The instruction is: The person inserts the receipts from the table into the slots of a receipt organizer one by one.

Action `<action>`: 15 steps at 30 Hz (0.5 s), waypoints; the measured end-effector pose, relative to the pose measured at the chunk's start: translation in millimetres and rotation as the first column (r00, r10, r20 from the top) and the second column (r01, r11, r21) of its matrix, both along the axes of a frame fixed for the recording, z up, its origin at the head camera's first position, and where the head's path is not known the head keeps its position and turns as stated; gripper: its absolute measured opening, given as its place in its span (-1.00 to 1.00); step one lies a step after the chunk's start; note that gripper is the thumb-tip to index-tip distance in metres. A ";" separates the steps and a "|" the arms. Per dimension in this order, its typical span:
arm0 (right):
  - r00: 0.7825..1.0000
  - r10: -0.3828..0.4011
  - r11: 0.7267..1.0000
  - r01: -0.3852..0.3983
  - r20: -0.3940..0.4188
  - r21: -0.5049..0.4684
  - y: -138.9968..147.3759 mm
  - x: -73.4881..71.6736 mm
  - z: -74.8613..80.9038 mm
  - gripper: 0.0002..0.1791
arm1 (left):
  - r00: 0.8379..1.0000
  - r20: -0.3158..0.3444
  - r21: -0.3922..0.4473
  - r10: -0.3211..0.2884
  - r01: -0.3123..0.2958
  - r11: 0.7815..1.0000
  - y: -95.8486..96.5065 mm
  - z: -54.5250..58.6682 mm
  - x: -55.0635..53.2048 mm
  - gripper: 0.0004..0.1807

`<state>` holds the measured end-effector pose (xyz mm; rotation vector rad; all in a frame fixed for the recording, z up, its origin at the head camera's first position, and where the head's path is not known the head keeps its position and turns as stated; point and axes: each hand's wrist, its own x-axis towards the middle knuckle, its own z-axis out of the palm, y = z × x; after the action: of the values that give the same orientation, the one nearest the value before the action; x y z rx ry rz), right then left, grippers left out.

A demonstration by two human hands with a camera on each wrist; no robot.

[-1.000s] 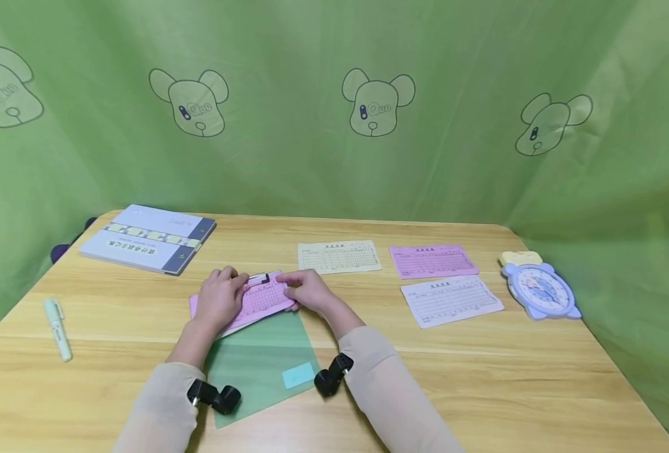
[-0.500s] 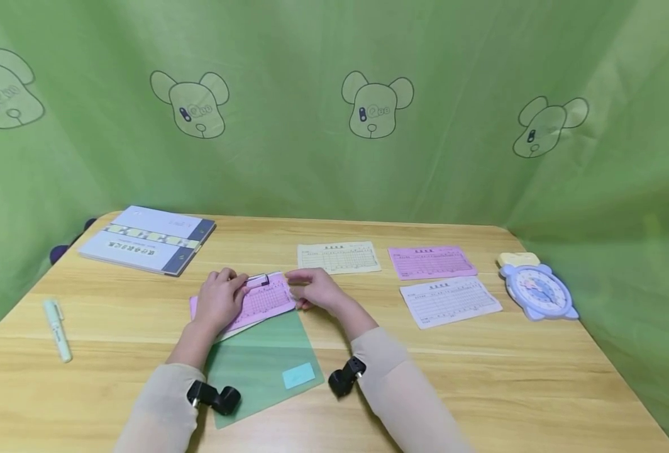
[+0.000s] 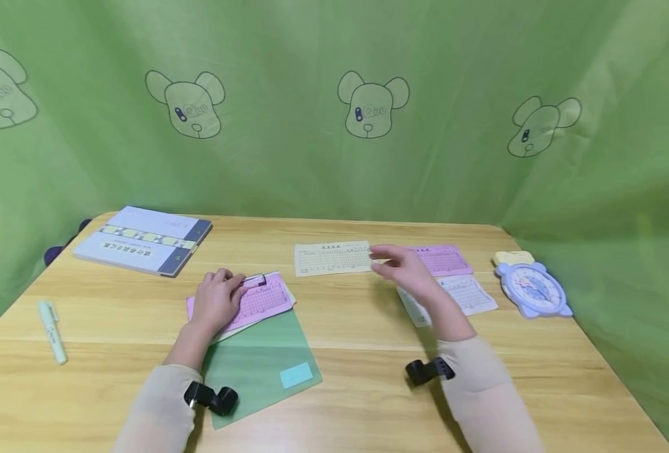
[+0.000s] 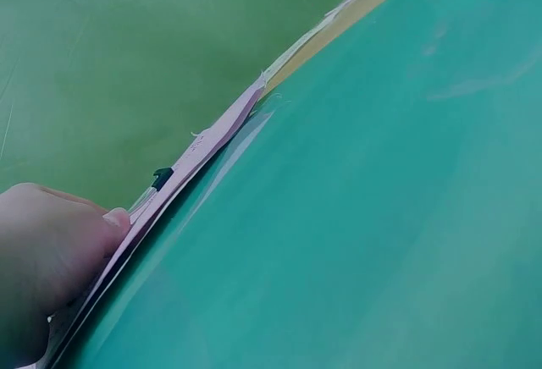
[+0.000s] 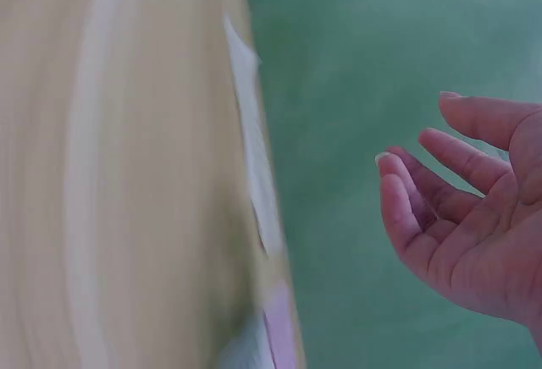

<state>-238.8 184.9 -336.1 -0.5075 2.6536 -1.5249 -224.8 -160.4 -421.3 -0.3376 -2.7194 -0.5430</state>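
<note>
Left hand [image 3: 218, 299] at the metal clip [image 3: 253, 281] of a green clipboard [image 3: 261, 352], right hand [image 3: 408, 270] loose near the spread slips

The right wrist view shows the right palm and a gap between thumb and fingers, the left wrist view the clipped pink slip [image 3: 263, 302] edge-on; a cream slip [image 3: 331, 258] lies far, a clock [image 3: 534, 288] right, a book [image 3: 142, 239] far left, a pen [image 3: 51, 332] left, while the right hand and forearm partly cover a loose pink slip [image 3: 446, 260] and a white slip [image 3: 470, 296]; the left thumb and fingers pinch the clip at the clipboard's far end, the right fingers are spread, slightly bent, holding nothing
</note>
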 end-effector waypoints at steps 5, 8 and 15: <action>0.994 -0.109 0.994 0.110 -0.016 0.029 45.8 5.7 4.8 -0.51 | 1.000 0.006 0.005 0.006 -0.006 1.000 -1.0 -0.5 0.1 -0.68; 0.985 -0.172 0.984 0.173 -0.018 0.032 68.9 10.2 6.3 -0.49 | 1.000 0.010 0.009 0.008 -0.008 1.000 -0.7 -0.7 -0.1 -0.68; 0.960 -0.280 0.960 0.280 -0.018 0.000 113.8 20.0 3.2 -0.42 | 1.000 0.021 0.023 0.015 -0.016 1.000 0.6 -0.8 -0.4 -0.69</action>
<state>-218.8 298.7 -332.8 -0.1483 2.8398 -1.5875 -225.2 -159.8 -422.1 -0.3065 -2.7313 -0.5765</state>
